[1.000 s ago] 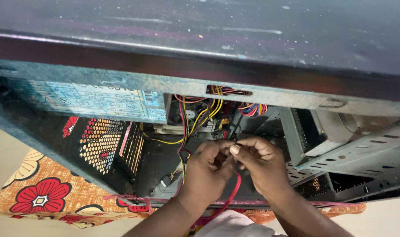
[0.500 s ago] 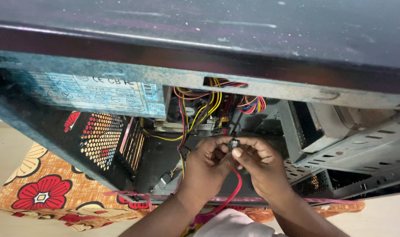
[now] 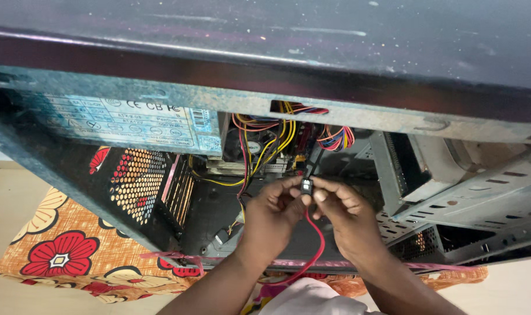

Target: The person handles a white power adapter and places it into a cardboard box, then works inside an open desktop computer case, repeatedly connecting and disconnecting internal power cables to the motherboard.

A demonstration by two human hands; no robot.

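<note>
A small black connector [image 3: 307, 185] sits pinched between the fingertips of both hands, in the middle of the open computer case [image 3: 393, 125]. The left hand [image 3: 271, 213] grips it from the left, the right hand [image 3: 342, 211] from the right, fingers curled tight. A red cable [image 3: 318, 245] loops down from it toward the near edge. Yellow and red wires [image 3: 265, 146] bunch just beyond, the power supply [image 3: 131, 119] lies far left, and a flowered orange cloth [image 3: 61, 256] spreads beneath.

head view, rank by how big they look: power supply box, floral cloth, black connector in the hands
1. power supply box and floral cloth: similar visible area, cloth partly hidden, so unranked
2. black connector: clearly smallest, pinched between left hand and right hand
</note>
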